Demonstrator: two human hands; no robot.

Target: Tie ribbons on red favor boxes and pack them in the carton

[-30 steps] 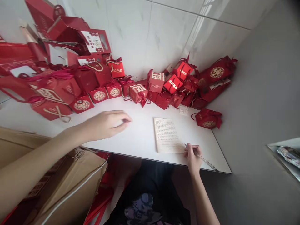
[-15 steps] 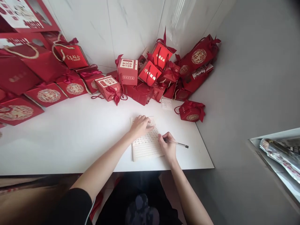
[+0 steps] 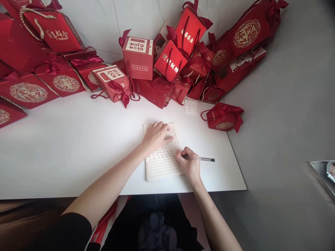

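Note:
A lined notepad (image 3: pixel 162 170) lies on the white table, its upper rows filled with small handwriting and its lower lines blank. Across its upper part my left hand (image 3: pixel 157 136) rests flat with the fingers stretched forward, covering some of the writing. My right hand (image 3: pixel 190 164) is closed round a pen (image 3: pixel 205 159) at the notepad's right side. The pen's dark end points right, and its tip is at or just above the lowest written row; I cannot tell whether it touches the paper.
Red gift boxes with ribbons and cord handles (image 3: pixel 141 62) are heaped along the marble-look wall. More red boxes (image 3: pixel 28 91) stack at the left. One small red box (image 3: pixel 223 116) sits near the table's right edge, beside a grey panel (image 3: pixel 288 104). A small white paper (image 3: pixel 191 106) lies behind the notepad.
The view has come closer to the table and shifted, so the boxes look larger. My right hand with the pen is at a lower written row's end; my left hand stays on the notepad.

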